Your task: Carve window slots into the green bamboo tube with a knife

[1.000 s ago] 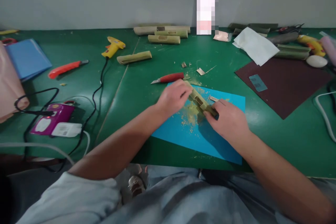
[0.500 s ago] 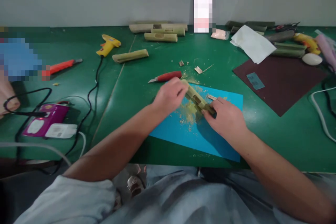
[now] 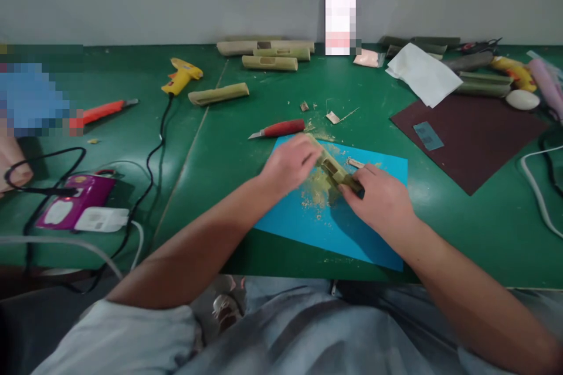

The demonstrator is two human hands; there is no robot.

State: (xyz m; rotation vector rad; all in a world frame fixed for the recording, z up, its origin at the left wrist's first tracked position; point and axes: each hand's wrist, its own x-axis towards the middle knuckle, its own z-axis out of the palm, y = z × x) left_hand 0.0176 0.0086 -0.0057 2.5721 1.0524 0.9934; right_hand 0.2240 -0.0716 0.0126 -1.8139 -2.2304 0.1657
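A short bamboo tube (image 3: 338, 173) with a rectangular opening cut in its side lies slantwise over a blue sheet (image 3: 360, 240). My right hand (image 3: 382, 194) is closed around its near end, thumb along the side. At the far end, my left hand (image 3: 290, 163) has its fingers curled and pressed together against the tube; whatever they pinch is hidden. Pale bamboo dust (image 3: 317, 192) is scattered on the sheet below. Just beyond my left hand, a red-handled carving knife (image 3: 281, 128) rests on the green table, its blade pointing left.
Several cut bamboo pieces (image 3: 270, 62) lie along the wall. To the left are a yellow glue gun (image 3: 180, 77), a red cutter (image 3: 103, 112) and a purple power strip (image 3: 83, 199) with cords. A brown sheet (image 3: 466, 146) and white paper (image 3: 423, 73) lie right. Another person's arm (image 3: 13, 158) shows at left.
My left hand has slid a little to the right and nearer along the bamboo tube, covering more of its far end. My right hand and the tube stay in place.
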